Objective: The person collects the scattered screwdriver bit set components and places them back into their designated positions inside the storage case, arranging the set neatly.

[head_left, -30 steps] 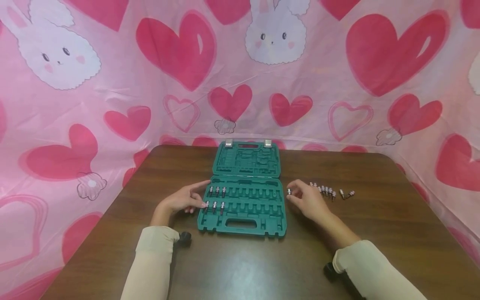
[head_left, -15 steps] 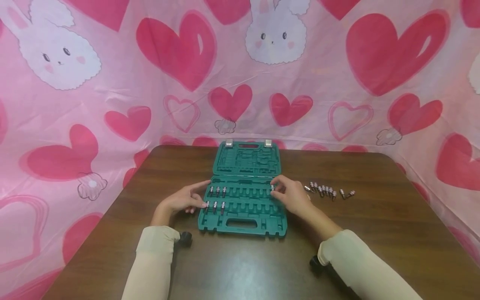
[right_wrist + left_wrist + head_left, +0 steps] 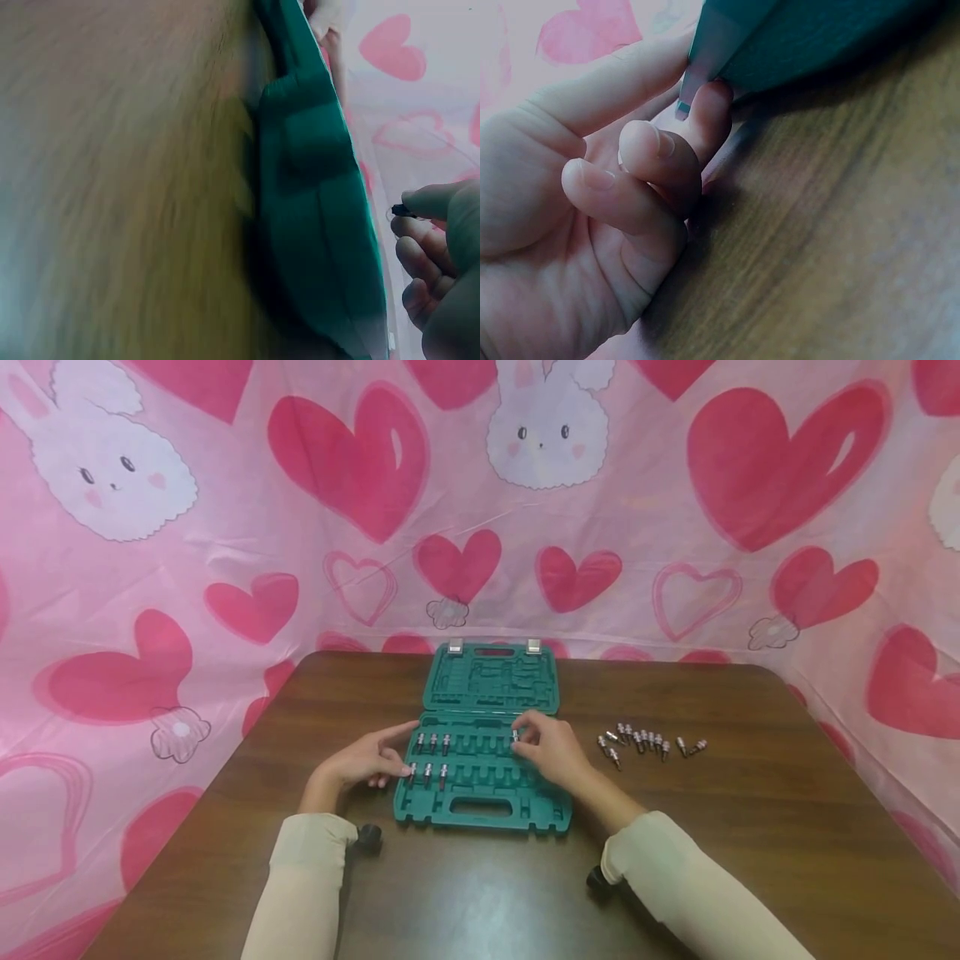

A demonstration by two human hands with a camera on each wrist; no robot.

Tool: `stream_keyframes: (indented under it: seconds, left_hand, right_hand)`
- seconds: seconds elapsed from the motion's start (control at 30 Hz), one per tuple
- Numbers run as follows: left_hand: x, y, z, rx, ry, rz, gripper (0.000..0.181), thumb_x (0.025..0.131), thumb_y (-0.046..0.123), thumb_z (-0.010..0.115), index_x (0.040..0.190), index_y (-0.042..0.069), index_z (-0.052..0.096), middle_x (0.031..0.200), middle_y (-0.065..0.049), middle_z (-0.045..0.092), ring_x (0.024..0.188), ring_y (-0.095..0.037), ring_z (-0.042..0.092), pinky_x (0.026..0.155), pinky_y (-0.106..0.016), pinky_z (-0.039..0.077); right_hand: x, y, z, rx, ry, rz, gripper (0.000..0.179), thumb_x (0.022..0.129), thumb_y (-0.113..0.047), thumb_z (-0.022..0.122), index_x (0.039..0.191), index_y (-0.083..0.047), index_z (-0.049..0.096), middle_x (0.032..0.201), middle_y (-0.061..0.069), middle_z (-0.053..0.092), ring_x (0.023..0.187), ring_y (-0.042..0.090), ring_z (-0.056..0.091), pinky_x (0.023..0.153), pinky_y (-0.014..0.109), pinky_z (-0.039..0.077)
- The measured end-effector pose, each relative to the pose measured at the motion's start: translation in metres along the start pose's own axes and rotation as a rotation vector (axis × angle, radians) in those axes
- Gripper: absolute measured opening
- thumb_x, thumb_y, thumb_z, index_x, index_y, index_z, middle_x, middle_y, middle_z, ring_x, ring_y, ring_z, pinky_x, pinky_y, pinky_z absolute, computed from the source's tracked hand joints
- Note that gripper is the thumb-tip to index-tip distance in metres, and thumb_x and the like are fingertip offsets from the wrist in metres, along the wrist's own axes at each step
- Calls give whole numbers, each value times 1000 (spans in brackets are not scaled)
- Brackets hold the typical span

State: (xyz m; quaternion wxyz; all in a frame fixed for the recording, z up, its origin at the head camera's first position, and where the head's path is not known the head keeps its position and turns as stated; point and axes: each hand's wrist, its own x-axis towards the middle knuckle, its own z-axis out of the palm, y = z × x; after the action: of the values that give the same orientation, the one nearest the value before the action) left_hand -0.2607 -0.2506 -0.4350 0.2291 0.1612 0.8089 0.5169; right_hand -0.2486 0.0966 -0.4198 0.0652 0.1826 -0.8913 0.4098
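Observation:
A green socket case (image 3: 420, 808) lies unfolded on the table. My left hand (image 3: 363, 762) grips its left edge, the thumb near the front-row bit sockets and the index finger reaching along the side toward the hinge; in the left wrist view the other fingers (image 3: 615, 199) are curled by the tabletop. Over the back row, right of centre, my right hand (image 3: 557, 752) pinches one chrome bit socket (image 3: 515, 736) upright between thumb and index finger. Its dark tip (image 3: 403, 211) shows in the right wrist view. Three bit sockets (image 3: 433, 743) fill the back row's left slots, three more (image 3: 427, 774) the front row's.
Several loose bit sockets (image 3: 652, 742) lie scattered on the brown wooden table (image 3: 480, 902) to the right of the case. The lid (image 3: 491, 677) leans back behind it, with two metal latches. A pink cloth with hearts and rabbits (image 3: 637, 485) hangs around the table.
My right hand has carried the bit socket leftward from beside the case to over its back row, uncovering more loose bit sockets on the table. The left hand has stayed on the case's edge.

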Motion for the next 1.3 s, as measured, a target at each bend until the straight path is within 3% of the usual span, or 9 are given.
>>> stream_keyframes:
  seconds: [0.5, 0.87, 1.3]
  left_hand:
    - [1, 0, -1, 4, -7, -3, 82, 88, 19, 73, 155, 22, 26, 72, -14, 63, 49, -18, 51, 48, -24, 43]
    - [2, 0, -1, 7, -4, 0, 83, 88, 19, 74, 155, 20, 26, 72, -16, 63, 49, -17, 51, 47, -24, 42]
    - [1, 0, 0, 7, -2, -1, 82, 88, 18, 73, 155, 20, 25, 73, -16, 64, 50, -17, 51, 47, -23, 42]
  right_hand:
    - [13, -17, 31, 24, 10, 21, 19, 85, -11, 76, 102, -11, 67, 73, -6, 61, 68, 14, 56, 64, 34, 47]
    - [19, -29, 47, 57, -27, 70, 18, 87, -12, 74, 104, -11, 66, 75, -5, 62, 69, 15, 56, 64, 34, 47]
    - [21, -33, 61, 17, -8, 116, 17, 87, -17, 74, 102, -16, 65, 74, -8, 62, 68, 12, 57, 64, 34, 46]
